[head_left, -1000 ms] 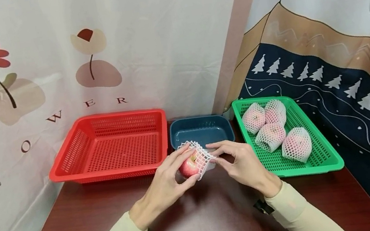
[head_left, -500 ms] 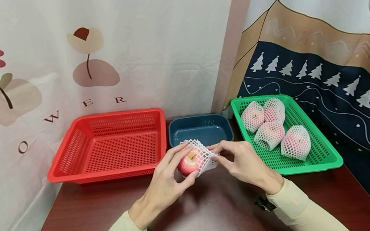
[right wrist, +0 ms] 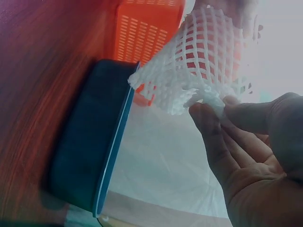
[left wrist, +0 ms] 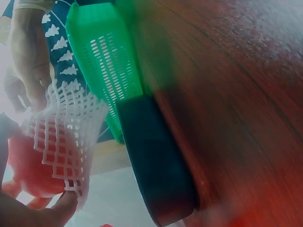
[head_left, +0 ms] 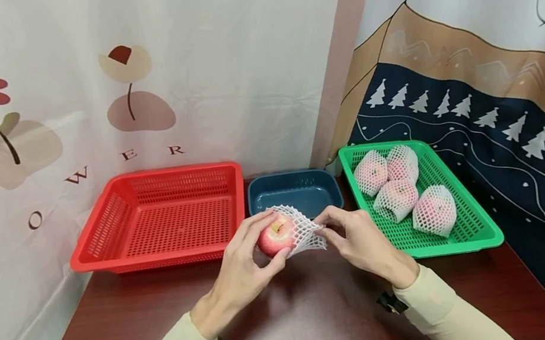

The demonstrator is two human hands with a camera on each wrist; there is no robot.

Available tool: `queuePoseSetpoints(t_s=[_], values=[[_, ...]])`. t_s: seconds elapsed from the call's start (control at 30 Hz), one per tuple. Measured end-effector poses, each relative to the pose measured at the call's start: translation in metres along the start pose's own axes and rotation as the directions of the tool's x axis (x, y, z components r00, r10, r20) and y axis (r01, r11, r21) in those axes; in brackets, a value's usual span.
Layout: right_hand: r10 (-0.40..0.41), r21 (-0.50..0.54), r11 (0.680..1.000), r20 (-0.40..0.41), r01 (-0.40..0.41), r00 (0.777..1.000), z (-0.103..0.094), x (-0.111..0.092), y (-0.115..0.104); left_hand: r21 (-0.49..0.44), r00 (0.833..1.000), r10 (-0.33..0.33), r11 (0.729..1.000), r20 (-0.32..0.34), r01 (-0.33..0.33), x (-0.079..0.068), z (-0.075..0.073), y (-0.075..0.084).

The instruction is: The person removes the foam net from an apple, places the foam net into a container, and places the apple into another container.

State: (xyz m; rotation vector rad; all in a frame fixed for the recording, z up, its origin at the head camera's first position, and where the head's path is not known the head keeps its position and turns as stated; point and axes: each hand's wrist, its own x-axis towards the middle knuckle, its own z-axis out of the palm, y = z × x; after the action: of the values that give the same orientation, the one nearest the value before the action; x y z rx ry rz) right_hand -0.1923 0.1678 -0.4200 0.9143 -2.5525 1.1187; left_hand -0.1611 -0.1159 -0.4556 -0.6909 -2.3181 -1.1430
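Observation:
A red apple [head_left: 274, 238] sits in the grip of my left hand [head_left: 242, 259], fingers over its far side and thumb below. White foam netting [head_left: 306, 233] covers the apple's right part and stretches off to the right. Thumb and fingers of my right hand [head_left: 359, 241] pinch the netting's loose end. The right wrist view shows that pinch close up on the foam net [right wrist: 208, 56]. From the left wrist side, the apple [left wrist: 35, 165] bulges out of the net's open mesh. Both hands are held above the table, in front of the blue basin [head_left: 293, 190].
A red basket [head_left: 184, 256] with nothing in it stands back left. At the right, a green basket [head_left: 471, 227] holds several net-wrapped apples [head_left: 434, 211]. The dark red table [head_left: 300, 334] meets printed curtains [head_left: 244, 66] behind and to the right.
My right hand has drawn the foam net rightward, so more of the apple's left side and top is bare. The left hand keeps its hold on the apple.

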Motion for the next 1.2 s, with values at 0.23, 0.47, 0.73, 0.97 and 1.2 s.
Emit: queuePoseSetpoints(t_s=[0.23,0.47,0.73,0.97,1.2], values=[[0.022,-0.015,1.000,-0.007,-0.022,1.000,-0.002,-0.001,-0.001,0.003,0.995,-0.010,1.000,-0.096,0.010,0.001,0.000,0.001],[0.067,-0.021,0.998,-0.012,-0.067,0.998,-0.003,-0.003,-0.001,0.012,0.992,-0.043,0.999,-0.119,0.045,0.001,-0.003,0.004],[0.090,-0.030,0.995,-0.037,-0.091,0.995,-0.006,0.000,-0.003,-0.035,0.987,-0.069,0.997,-0.144,0.065,0.004,-0.010,0.009],[0.087,-0.084,0.992,-0.065,-0.092,0.994,-0.012,0.000,-0.001,-0.005,0.986,-0.077,0.997,-0.149,0.077,0.003,-0.014,0.007],[0.081,-0.118,0.989,-0.085,-0.090,0.993,-0.017,0.000,0.002,0.025,0.990,-0.084,0.996,-0.112,0.088,0.001,-0.015,0.005]])
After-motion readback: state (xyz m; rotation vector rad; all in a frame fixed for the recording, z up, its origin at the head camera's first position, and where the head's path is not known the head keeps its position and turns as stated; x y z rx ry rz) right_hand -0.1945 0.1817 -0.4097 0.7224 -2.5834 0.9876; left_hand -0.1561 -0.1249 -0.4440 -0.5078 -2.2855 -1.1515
